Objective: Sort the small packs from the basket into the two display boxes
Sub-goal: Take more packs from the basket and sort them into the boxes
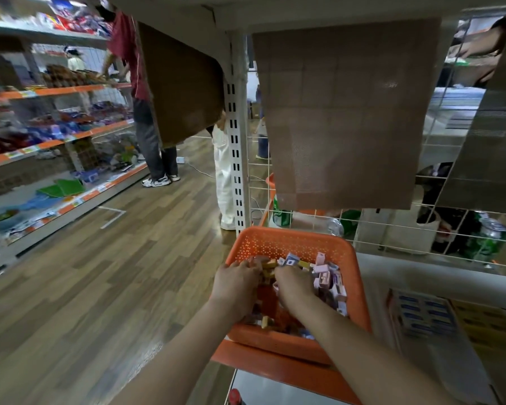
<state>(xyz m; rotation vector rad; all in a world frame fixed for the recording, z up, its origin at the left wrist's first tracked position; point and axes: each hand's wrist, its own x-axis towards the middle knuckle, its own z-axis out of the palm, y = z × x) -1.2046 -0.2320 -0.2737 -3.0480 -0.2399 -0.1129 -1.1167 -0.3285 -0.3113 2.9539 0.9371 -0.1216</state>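
— Where are the packs to be found?
— They are heaped in the basket. Pink and white ones are piled toward its right wall, and yellow ones are seen nearer the middle. The basket is set at the left end of the shelf, close to its front edge and just beside the post.
— How are the hands held?
— Both are sunk into the heap, backs up, side by side. The left hand is laid over the left half, with its fingertips bent down into the packs. The right hand is pressed among the pink ones. Whether anything is gripped by either cannot be told, since the fingers are hidden and blurred.
— What is set beside the basket?
— Two boxes are made out on the shelf to its right, apart from it. A blue box is nearer and a yellow box lies toward the right edge. Both are blurred.
— And farther out?
— A wire grid is stood along the shelf's back edge, with green cans behind it. Cardboard is hung above. Across a wooden floor, a person is seen at other stocked shelves.
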